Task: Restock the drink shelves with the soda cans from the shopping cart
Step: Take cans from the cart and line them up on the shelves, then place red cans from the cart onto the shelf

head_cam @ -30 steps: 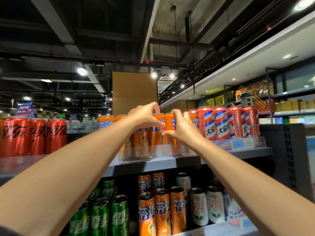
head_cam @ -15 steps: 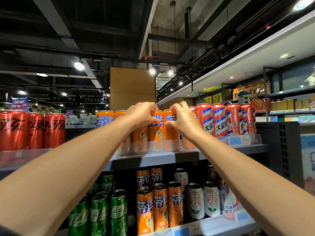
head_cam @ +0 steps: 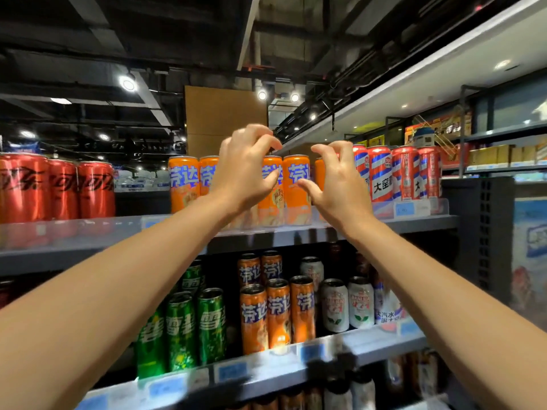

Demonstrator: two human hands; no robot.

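The orange cans (head_cam: 296,187) gripped a second ago have been released. Both the left hand (head_cam: 245,170) and right hand (head_cam: 334,179) are held curled and empty just before them; placement is judged done.

You have tall orange cans (head_cam: 297,189) with blue lettering standing upright in a tight row on the top shelf (head_cam: 414,224), between red cans (head_cam: 62,189) at left and red, white and blue striped cans (head_cam: 381,174) at right. The lower shelf (head_cam: 370,343) carries upright green, orange and white cans.

2 bare forearms, seemingly sleeveless.
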